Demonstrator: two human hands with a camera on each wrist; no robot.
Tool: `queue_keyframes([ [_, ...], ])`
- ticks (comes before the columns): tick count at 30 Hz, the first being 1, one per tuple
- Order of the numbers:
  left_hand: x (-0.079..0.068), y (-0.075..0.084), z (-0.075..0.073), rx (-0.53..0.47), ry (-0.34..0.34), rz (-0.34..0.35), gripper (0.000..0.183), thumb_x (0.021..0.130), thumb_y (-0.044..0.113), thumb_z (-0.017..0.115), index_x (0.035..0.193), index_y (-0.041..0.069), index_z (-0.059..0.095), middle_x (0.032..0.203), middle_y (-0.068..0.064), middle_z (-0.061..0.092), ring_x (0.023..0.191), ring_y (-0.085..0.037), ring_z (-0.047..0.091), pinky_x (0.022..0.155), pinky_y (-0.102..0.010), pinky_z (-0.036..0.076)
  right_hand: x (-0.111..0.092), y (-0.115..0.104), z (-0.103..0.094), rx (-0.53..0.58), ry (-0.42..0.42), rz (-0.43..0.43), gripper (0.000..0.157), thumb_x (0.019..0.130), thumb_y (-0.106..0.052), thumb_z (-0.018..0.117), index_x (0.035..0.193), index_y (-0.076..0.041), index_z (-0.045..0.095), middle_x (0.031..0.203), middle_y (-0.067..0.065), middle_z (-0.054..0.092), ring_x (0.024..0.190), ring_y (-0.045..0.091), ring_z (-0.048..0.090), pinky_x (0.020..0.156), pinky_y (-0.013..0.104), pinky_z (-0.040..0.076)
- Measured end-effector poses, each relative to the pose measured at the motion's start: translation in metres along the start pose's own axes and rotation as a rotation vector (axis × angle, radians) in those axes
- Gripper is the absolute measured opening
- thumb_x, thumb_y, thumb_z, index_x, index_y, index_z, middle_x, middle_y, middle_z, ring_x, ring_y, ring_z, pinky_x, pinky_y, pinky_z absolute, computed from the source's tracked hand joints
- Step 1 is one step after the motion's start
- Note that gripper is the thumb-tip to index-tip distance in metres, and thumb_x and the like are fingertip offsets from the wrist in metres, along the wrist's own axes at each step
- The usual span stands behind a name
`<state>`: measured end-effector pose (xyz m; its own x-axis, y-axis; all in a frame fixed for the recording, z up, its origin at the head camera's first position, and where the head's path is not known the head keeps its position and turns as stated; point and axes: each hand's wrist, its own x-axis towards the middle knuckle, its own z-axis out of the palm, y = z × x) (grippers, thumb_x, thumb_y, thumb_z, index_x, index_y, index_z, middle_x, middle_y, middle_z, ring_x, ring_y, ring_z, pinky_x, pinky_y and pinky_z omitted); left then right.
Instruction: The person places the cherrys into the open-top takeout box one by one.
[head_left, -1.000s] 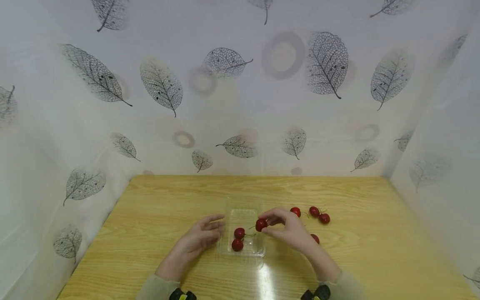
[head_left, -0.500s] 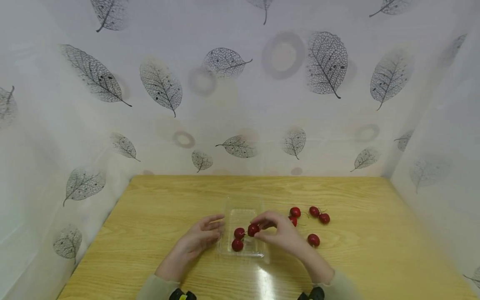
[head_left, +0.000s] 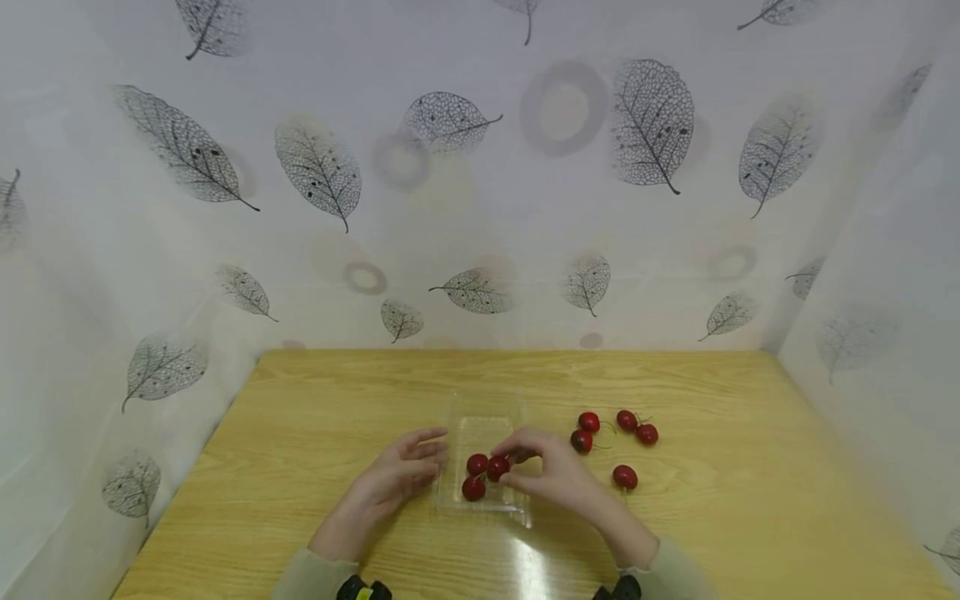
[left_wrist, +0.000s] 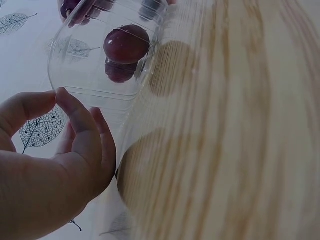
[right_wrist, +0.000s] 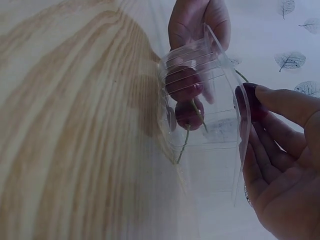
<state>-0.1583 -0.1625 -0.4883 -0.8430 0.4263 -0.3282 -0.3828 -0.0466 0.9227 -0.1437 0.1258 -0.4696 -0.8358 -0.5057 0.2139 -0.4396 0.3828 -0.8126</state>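
My left hand (head_left: 397, 475) is at the left side of a clear plastic box (head_left: 444, 498). In the left wrist view its thumb and a fingertip pinch the box's rim (left_wrist: 51, 75). My right hand (head_left: 558, 479) reaches in over the box from the right and pinches a dark red cherry (head_left: 498, 468) between thumb and fingers. The right wrist view shows this cherry (right_wrist: 256, 102) right at the rim, its green stem pointing away from the thumb. Two more cherries lie in the box: one behind (head_left: 477, 464), one nearer the front (head_left: 473, 488).
Right of the box, several cherries lie on the wooden table (head_left: 337, 392): a close pair (head_left: 588, 422), another pair (head_left: 647, 434) farther right, and a single one (head_left: 625, 477) nearer me. A white curtain with printed leaves (head_left: 480, 200) encloses the table's back and sides.
My right hand has carried the cherry left and slightly down, from the box's right edge to beside the two inside. Cherries behind that hand now show. My left hand has stayed put.
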Motion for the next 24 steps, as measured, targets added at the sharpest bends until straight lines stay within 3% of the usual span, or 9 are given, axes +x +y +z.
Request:
queue_keyframes([
  [7,0.0015,0.0001,0.0004,-0.011,0.004,0.01,0.071,0.099,-0.006,0.061,0.162,-0.006,0.03,0.165,-0.035,0.033,0.121,-0.014,0.063,0.1,-0.022,0.055,0.0007,0.0028,0.0017,-0.049,-0.009,-0.066,0.032,0.085,-0.004,0.083,0.116,-0.008,0.076,0.108,0.004,0.079,0.096,0.01,0.072,0.093,0.029,0.061],
  [24,0.0021,-0.0019,0.0001,-0.008,-0.01,0.026,0.073,0.098,-0.006,0.061,0.163,-0.007,0.028,0.165,-0.036,0.032,0.126,-0.016,0.062,0.101,-0.023,0.054,-0.0001,0.002,0.0078,-0.234,-0.058,-0.069,0.033,0.083,-0.005,0.087,0.113,-0.016,0.079,0.11,-0.005,0.079,0.103,0.009,0.071,0.096,0.032,0.06],
])
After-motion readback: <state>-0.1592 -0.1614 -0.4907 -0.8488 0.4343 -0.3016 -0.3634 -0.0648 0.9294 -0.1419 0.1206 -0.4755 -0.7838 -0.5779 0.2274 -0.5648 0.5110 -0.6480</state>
